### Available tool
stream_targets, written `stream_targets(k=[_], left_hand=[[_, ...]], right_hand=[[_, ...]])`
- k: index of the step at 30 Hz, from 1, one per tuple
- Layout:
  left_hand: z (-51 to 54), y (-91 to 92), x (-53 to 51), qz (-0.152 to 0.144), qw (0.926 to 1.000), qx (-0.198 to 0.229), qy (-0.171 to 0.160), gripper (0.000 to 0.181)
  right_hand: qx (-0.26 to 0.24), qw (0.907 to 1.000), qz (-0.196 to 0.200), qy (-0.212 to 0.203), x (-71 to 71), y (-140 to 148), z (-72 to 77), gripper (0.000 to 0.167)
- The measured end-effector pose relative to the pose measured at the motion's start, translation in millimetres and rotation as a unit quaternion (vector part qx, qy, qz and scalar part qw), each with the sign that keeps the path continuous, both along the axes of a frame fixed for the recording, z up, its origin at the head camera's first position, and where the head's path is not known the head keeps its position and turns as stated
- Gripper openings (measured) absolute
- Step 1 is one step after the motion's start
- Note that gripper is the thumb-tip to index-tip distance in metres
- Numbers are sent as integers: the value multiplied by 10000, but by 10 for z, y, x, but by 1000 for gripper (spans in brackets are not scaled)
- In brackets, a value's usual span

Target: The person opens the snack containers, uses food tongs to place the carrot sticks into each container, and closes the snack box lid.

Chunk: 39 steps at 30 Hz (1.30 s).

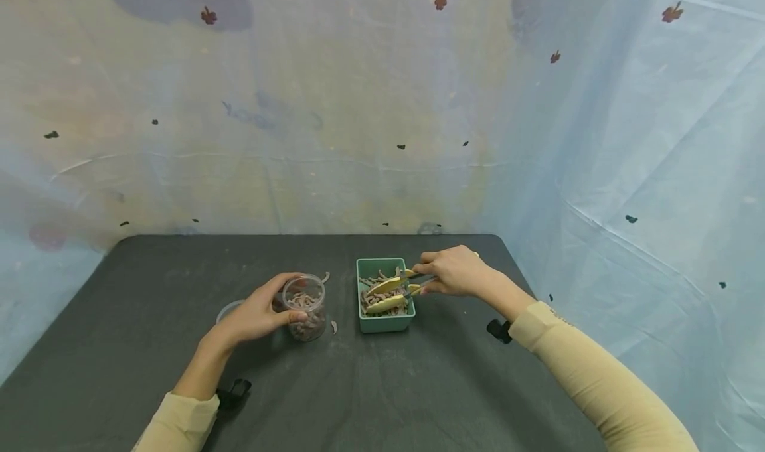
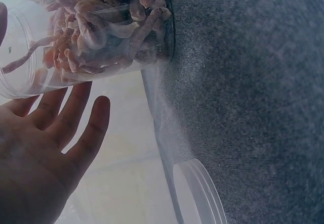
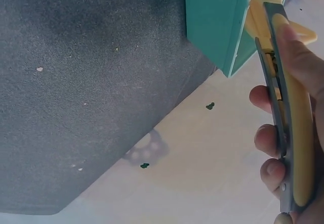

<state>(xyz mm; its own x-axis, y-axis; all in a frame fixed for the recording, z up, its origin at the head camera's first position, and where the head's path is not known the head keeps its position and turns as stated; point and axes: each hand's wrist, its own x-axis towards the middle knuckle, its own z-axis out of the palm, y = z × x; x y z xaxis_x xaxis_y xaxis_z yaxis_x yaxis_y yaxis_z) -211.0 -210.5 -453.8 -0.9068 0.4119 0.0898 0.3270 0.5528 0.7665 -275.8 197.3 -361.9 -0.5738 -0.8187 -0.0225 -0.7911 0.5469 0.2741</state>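
On the left of the head view, my left hand [image 1: 258, 312] holds a clear plastic jar [image 1: 307, 327], thumb on the near side and fingers at the far side. Brownish, twisted dried strips [image 2: 101, 27] fill part of the jar, which stands upright without a lid on the table. My right hand [image 1: 457, 270] grips yellow-and-grey tongs [image 3: 298, 138] by the handles. Their yellow heads [image 1: 385, 302] reach into a green rectangular container [image 1: 385, 326] holding more such strips [image 1: 370, 299]. Whether the heads pinch any strip I cannot tell.
A clear round lid [image 2: 200, 193] lies on the dark table [image 1: 370, 399], partly behind my left hand. One loose strip [image 1: 325, 277] and a small piece [image 1: 334, 327] lie by the jar. Patterned sheeting [image 1: 335, 107] hangs behind and at the right.
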Motion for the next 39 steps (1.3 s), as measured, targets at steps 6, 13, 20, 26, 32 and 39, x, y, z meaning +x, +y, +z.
stream_targets(k=[6,13,20,26,32,39], left_hand=[[-5,1,3,26,10000,11,-33,77],[-5,1,-3,16,10000,-29,40,78],[-10,0,-8,10,10000,-26,52,77],[-22,-3,-12,19,10000,-28,58,76],[-25,-2,-16,-7,10000,-26,71,76],[-34,-6,-19,-4,10000,-28,90,75]], right_hand=[[-124,9999,1,107,24,22,-16,46],[-331,9994,-112,65,60,52,-32,43],[-556,9982,-118,185,94,96,-39,43],[-924,9953,-75,289,125,169,-72,42],[-1200,9920,-376,113,151,259,-132,44],[-1656,9841,-631,-80,179,372,-217,47]])
